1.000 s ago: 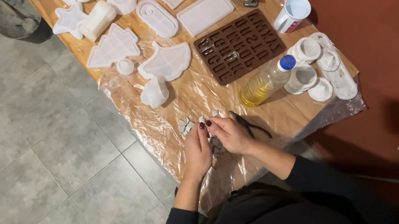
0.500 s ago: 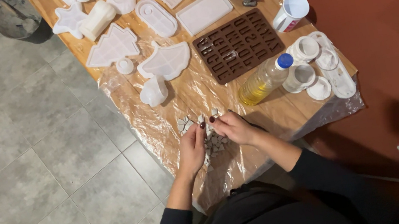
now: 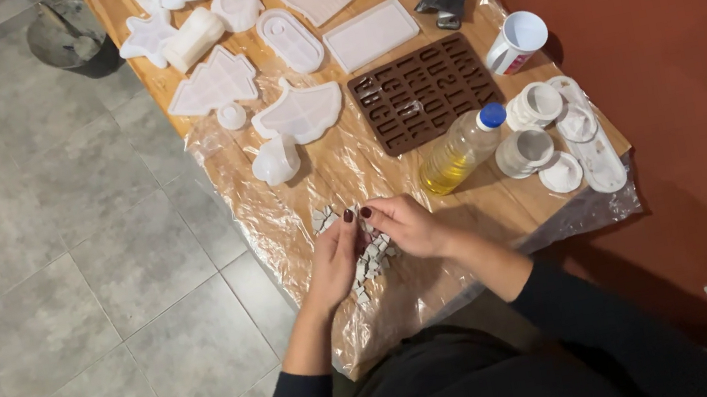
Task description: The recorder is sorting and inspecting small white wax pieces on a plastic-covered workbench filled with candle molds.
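We have the surface [image 3: 509, 200] running away from us, wrapped in loose clear film [image 3: 339, 172], and our work sits right at its near edge. That edge is the main worry: the film hangs over it and slopes toward the floor [image 3: 48, 281], so anything loosened here could slide off and scatter on the tiles.

The oil bottle [image 3: 459, 151] lies on its side just beyond our right hand [image 3: 412, 225]; a nudge from that wrist could roll it toward the right edge, or into the brown letter mould [image 3: 422, 94] beside it.

Smallest and most at risk are the white pieces [image 3: 370, 261]. They lie in a little heap between our hands at the near edge. Our left hand [image 3: 336, 255] and right hand meet over them, fingers drawn narrow and pinching at the heap. What exactly each pinch holds we cannot tell. A slip would likely flick pieces over the edge.
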